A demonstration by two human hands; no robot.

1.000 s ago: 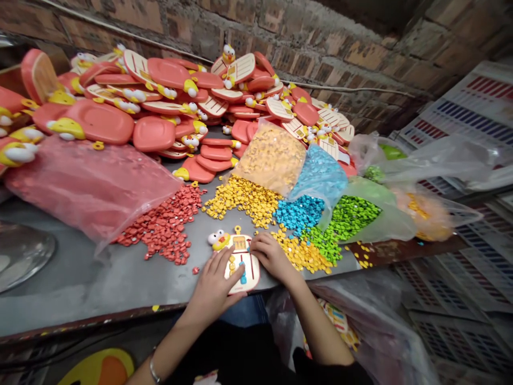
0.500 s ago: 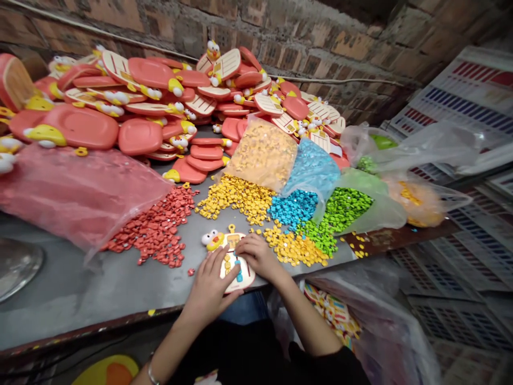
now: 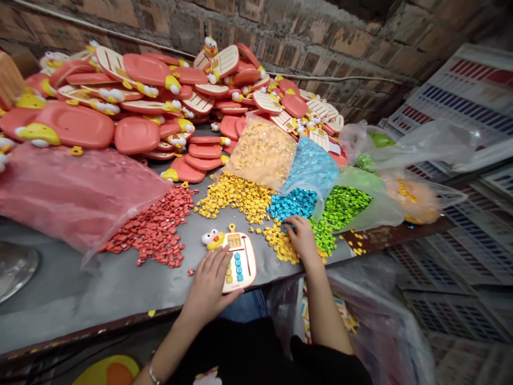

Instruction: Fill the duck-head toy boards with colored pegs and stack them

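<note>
— Head view, please: how is your left hand (image 3: 208, 280)?
— It is open, with fingers lying on the left side of the duck-faced board (image 3: 249, 270), which is on the desk (image 3: 116, 294) near my body.
— And your right hand (image 3: 303, 240)?
— It is bent over the loose yellow pieces (image 3: 276, 247), close to the blue pieces (image 3: 294, 203). If it pinches one, I cannot tell.
— What is in the board?
— One column of blue buttons (image 3: 239, 266), and yellow buttons (image 3: 229, 274) beside, partly covered by my fingers (image 3: 218, 262).
</note>
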